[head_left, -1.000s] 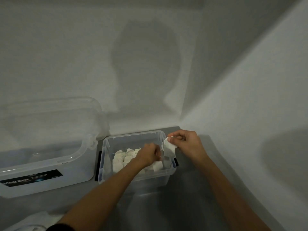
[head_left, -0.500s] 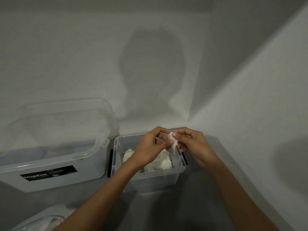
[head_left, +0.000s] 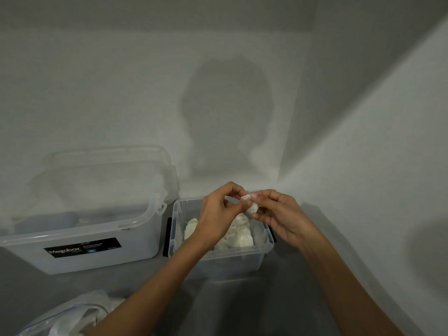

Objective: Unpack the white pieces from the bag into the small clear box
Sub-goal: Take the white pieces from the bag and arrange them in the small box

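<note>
A small clear box (head_left: 242, 253) stands on the grey floor near the corner, with several white pieces (head_left: 240, 235) piled inside. Above its back rim, my left hand (head_left: 218, 214) and my right hand (head_left: 278, 214) meet and pinch one white piece (head_left: 249, 204) between their fingertips. A clear plastic bag (head_left: 72, 316) holding more white pieces lies at the bottom left, partly cut off by the frame and partly hidden by my left forearm.
A large clear lidded box (head_left: 84, 238) with a black label stands left of the small box, its lid propped open against the wall. White walls meet in a corner just behind the small box. Grey floor stretches in front.
My left hand came up out of the small box and joined my right hand on the white piece. The view has shifted, so both boxes sit further right in the frame.
</note>
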`<state>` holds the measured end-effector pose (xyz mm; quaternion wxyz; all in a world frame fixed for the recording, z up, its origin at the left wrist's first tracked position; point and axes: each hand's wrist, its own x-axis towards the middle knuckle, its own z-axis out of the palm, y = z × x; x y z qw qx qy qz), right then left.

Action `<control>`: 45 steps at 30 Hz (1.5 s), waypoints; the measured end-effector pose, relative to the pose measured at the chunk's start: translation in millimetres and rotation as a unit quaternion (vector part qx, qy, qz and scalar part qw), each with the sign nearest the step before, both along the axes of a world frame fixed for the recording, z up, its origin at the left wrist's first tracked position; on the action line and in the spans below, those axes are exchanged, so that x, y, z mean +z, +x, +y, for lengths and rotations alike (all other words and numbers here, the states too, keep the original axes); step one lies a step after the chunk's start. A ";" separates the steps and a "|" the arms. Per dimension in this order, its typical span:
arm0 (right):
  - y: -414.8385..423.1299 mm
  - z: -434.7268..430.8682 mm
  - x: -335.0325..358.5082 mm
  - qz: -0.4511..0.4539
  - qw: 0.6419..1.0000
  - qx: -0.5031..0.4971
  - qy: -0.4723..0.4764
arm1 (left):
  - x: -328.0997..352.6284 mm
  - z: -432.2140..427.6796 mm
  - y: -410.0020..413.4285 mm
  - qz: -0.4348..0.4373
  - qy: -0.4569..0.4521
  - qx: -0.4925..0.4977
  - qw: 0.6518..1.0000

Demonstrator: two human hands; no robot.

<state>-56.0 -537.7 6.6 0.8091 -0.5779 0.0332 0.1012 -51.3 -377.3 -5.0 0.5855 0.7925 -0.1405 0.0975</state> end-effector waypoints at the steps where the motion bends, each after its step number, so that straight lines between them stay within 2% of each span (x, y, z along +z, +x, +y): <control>1: -0.2 -0.4 0.1 0.010 1.000 -0.004 0.023 | 2.3 1.0 -1.9 -0.003 -0.010 0.007 1.000; 3: -0.3 -2.8 -0.3 0.027 0.997 -0.017 0.063 | 7.0 6.3 -4.1 0.010 -0.045 0.019 0.999; 6: -0.2 -8.6 -2.0 0.034 0.995 -0.028 0.084 | 9.4 23.7 -2.3 0.079 -0.099 0.018 0.992; 9: -1.0 -12.1 -4.0 0.030 0.996 -0.018 0.077 | 6.2 39.4 -0.7 0.140 -0.077 -0.014 0.987; 17: -3.8 -2.3 -9.5 0.037 0.993 0.016 0.108 | 4.3 30.1 -8.7 0.222 -0.098 -0.135 0.961; 20: -4.6 0.2 -11.6 0.028 0.998 0.018 0.053 | 4.8 22.7 -7.8 0.186 -0.103 -0.104 0.972; 23: -1.6 -3.2 -8.4 -0.028 0.992 0.017 -0.123 | 4.2 24.7 -4.6 0.108 -0.020 -0.084 0.990; 25: 2.0 -6.4 -1.6 -0.112 0.959 -0.010 -0.260 | 2.4 29.5 -1.7 0.047 0.098 -0.086 0.990; 27: 4.2 -6.2 9.2 -0.187 0.917 -0.015 -0.352 | 0.6 32.8 0.0 0.001 0.191 -0.099 0.976; 30: 5.8 2.0 21.6 -0.262 0.839 0.033 -0.476 | -2.5 34.1 3.2 -0.039 0.268 -0.107 0.957; 32: 9.2 7.6 23.2 -0.292 0.790 0.069 -0.534 | -3.0 34.0 4.5 -0.042 0.275 -0.106 0.954; 33: 10.8 9.9 24.0 -0.298 0.778 0.080 -0.547 | -3.2 33.6 5.1 -0.042 0.273 -0.106 0.955; 37: 20.2 10.2 29.9 -0.320 0.757 0.059 -0.567 | -3.6 35.5 5.9 -0.035 0.228 -0.073 0.970; 41: 34.0 6.7 18.9 -0.311 0.726 0.046 -0.612 | -10.2 47.1 17.3 0.047 0.185 0.015 0.981; 45: 40.9 14.5 2.8 -0.285 0.690 0.105 -0.657 | -20.8 51.9 25.9 0.144 0.172 -0.001 0.974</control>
